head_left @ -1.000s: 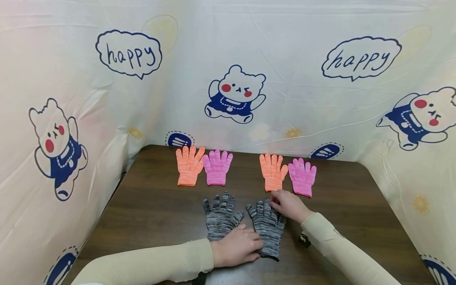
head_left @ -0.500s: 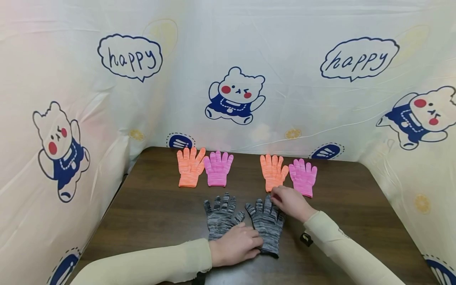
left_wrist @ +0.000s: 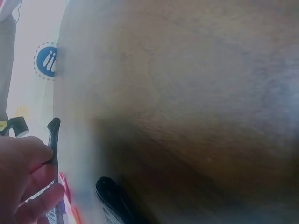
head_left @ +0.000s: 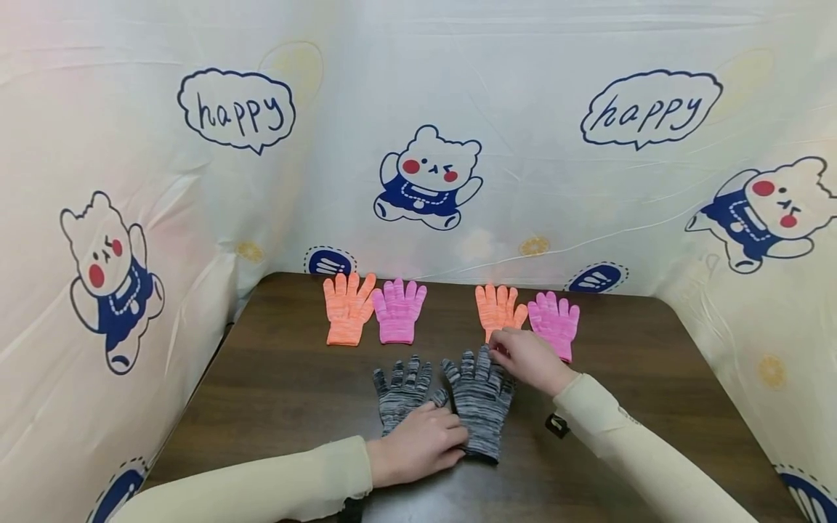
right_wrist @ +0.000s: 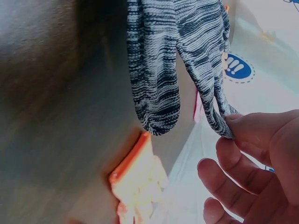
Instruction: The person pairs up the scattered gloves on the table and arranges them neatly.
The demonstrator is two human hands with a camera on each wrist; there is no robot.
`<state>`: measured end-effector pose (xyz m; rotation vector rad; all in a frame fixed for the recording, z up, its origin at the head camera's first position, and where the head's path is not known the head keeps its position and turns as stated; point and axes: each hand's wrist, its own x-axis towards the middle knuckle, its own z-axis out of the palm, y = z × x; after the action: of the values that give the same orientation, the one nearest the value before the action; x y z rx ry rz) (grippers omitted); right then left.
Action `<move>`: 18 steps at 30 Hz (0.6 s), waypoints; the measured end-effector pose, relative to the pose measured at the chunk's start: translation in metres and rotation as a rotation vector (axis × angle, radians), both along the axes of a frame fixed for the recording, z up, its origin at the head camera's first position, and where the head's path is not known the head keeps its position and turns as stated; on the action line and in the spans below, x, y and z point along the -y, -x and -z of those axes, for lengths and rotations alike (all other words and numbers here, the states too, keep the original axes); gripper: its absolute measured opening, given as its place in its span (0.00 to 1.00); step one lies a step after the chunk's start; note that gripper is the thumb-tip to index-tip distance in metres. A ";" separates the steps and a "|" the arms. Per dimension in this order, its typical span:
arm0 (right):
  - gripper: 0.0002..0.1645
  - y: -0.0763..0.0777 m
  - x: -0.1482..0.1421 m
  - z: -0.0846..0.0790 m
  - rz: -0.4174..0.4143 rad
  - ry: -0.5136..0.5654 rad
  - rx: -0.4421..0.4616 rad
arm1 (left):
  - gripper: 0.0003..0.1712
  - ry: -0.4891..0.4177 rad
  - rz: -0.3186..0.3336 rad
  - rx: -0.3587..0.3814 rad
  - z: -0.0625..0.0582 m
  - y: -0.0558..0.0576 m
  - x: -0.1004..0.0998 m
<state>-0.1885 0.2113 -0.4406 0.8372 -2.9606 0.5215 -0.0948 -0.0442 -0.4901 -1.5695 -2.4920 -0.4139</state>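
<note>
Two-Point Hold: Condition and Cautions

The right-side grey glove [head_left: 480, 414] is located right of centre, nearer the near edge of the desk [head_left: 261, 407] than the gloves behind it. The right hand [head_left: 532, 361] pinches one of its fingertips; the left hand [head_left: 418, 444] pinches its dark cuff. The left-side grey glove [head_left: 400, 398] lies just beside it, partly under the left hand. Along the far edge lie two orange gloves [head_left: 346, 312] and two pink gloves [head_left: 554, 327].

Caution: the fingertip pinch is probably slight; an uneven pull could stretch the knit or free it. Left-hand travel could drag the left-side grey glove askew. Forward travel of the right hand could shift the nearest orange glove.

Visibility: the left hand covers the left-side cuff in the head view. The left wrist view is blurred; a second dark edge [left_wrist: 110, 191] cannot be assigned. The desk's near edge is cut off. Full contact between the held glove and desk cannot be confirmed.
</note>
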 end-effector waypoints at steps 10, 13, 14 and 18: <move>0.03 0.005 0.024 -0.008 -0.028 -0.024 0.006 | 0.04 -0.048 -0.055 0.025 0.003 -0.003 0.021; 0.03 0.007 0.032 -0.008 -0.042 -0.023 0.010 | 0.03 -0.060 -0.064 0.044 0.002 -0.004 0.028; 0.03 0.008 0.034 -0.008 -0.049 -0.022 0.011 | 0.03 -0.064 -0.066 0.049 0.002 -0.004 0.031; 0.03 0.010 0.045 -0.004 -0.077 -0.030 0.013 | 0.04 -0.079 -0.070 0.057 0.001 -0.007 0.041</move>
<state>-0.1989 0.1664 -0.4368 0.9572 -2.9647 0.4885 -0.0881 -0.0851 -0.4907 -1.4567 -2.5305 -0.5468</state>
